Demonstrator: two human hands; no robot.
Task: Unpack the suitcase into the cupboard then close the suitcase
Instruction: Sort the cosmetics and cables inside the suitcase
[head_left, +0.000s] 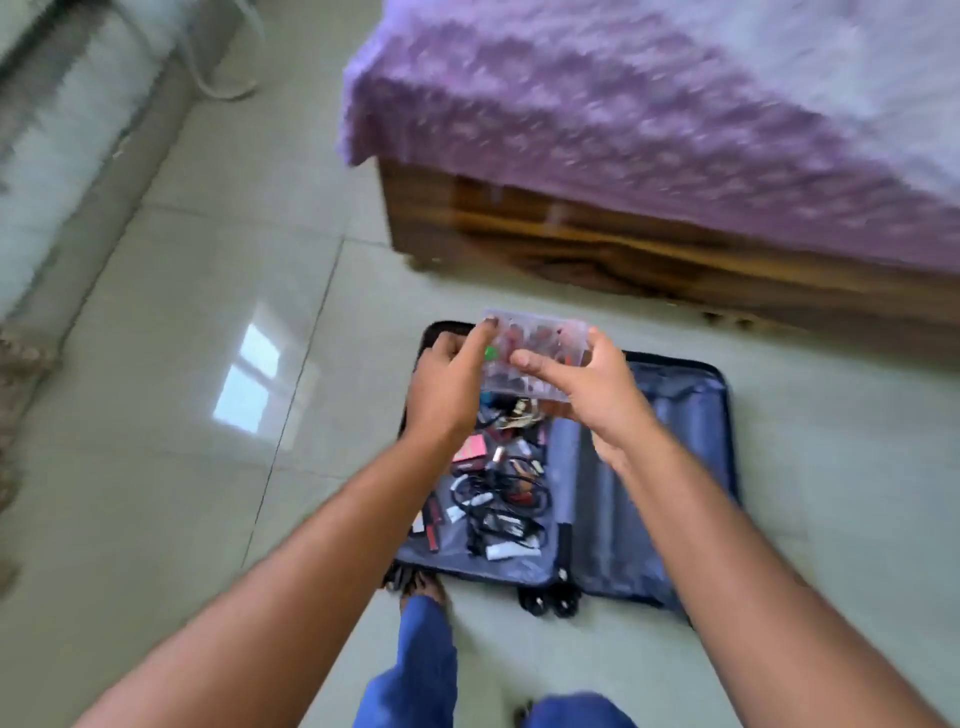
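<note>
Both hands share one grip on a clear plastic compartment box (535, 358) of small coloured bits: the left hand (451, 387) pinches its far-left corner, the right hand (592, 387) curls round the right end — likely to keep it level. Directly beneath lies the open blue soft-lined suitcase (649, 467) on the floor, with tangled black cables (498, 499) still unpacked.
</note>
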